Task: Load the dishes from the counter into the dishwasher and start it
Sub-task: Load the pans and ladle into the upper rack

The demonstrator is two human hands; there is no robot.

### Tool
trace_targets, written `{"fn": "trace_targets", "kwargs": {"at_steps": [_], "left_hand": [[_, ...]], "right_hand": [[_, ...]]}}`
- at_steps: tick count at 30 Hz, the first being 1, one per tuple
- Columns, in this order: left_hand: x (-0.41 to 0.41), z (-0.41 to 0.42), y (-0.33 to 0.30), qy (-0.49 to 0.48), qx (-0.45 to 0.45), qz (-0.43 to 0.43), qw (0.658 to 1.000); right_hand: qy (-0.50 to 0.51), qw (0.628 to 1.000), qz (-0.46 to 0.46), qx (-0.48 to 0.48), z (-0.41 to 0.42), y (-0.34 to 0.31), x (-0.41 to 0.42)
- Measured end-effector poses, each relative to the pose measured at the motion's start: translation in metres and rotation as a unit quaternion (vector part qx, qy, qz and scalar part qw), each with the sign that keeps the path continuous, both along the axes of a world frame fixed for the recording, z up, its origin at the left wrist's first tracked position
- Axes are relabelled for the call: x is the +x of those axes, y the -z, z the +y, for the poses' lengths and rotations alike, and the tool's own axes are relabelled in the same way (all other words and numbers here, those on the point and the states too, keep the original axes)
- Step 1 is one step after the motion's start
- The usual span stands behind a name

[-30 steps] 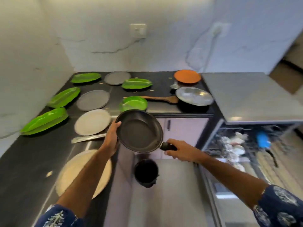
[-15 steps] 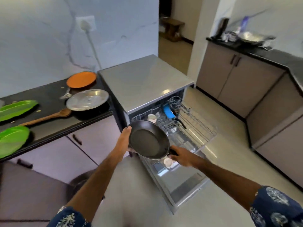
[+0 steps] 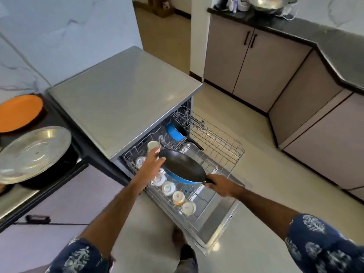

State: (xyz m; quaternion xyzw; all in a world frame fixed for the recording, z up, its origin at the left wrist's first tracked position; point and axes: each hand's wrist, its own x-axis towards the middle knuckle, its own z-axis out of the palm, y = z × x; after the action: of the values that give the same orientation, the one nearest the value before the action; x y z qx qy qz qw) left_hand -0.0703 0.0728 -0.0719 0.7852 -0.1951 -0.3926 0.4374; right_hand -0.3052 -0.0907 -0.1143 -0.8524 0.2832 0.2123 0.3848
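I hold a frying pan (image 3: pixel 183 167), black inside and blue outside, over the pulled-out wire rack (image 3: pixel 220 142) of the open dishwasher (image 3: pixel 122 95). My right hand (image 3: pixel 220 185) grips its handle. My left hand (image 3: pixel 152 161) rests against the pan's far rim with fingers spread. Several cups (image 3: pixel 178 197) sit upside down along the rack's near side. A second blue pan (image 3: pixel 175 131) stands on edge at the rack's back.
On the black counter (image 3: pixel 57 119) at left lie an orange plate (image 3: pixel 18 112) and a steel plate (image 3: pixel 32 152) on a dark pot. The dishwasher door (image 3: pixel 214 229) lies open over the floor. Cabinets (image 3: pixel 254 64) run along the right.
I have turned from the counter to the dishwasher. The pan has travelled with both hands from above the counter edge to low over the rack.
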Motion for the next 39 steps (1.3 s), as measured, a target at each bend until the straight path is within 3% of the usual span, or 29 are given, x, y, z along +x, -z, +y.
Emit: {"fn": "trace_targets", "kwargs": {"at_steps": [3, 6, 9, 14, 20, 39], "left_hand": [[0.039, -0.020, 0.008, 0.131, 0.011, -0.188, 0.973], [0.070, -0.042, 0.010, 0.206, 0.039, -0.441, 0.873], [0.102, -0.067, 0.013, 0.249, 0.077, -0.552, 0.792], [0.135, -0.074, 0.044, 0.290, 0.204, -0.549, 0.757], [0.138, -0.072, 0.072, 0.277, 0.230, -0.597, 0.717], [0.139, -0.074, 0.079, 0.264, 0.238, -0.617, 0.702]], "right_hand": [[0.010, 0.999, 0.032, 0.011, -0.028, 0.018, 0.027], [0.019, 0.998, 0.058, 0.019, -0.047, 0.038, 0.046], [0.031, 0.997, 0.060, 0.029, -0.060, 0.065, 0.065], [0.055, 0.996, 0.048, 0.046, -0.075, 0.117, 0.079], [0.082, 0.994, 0.028, 0.061, -0.085, 0.175, 0.076], [0.068, 0.994, 0.016, -0.089, -0.084, 0.206, 0.073]]}}
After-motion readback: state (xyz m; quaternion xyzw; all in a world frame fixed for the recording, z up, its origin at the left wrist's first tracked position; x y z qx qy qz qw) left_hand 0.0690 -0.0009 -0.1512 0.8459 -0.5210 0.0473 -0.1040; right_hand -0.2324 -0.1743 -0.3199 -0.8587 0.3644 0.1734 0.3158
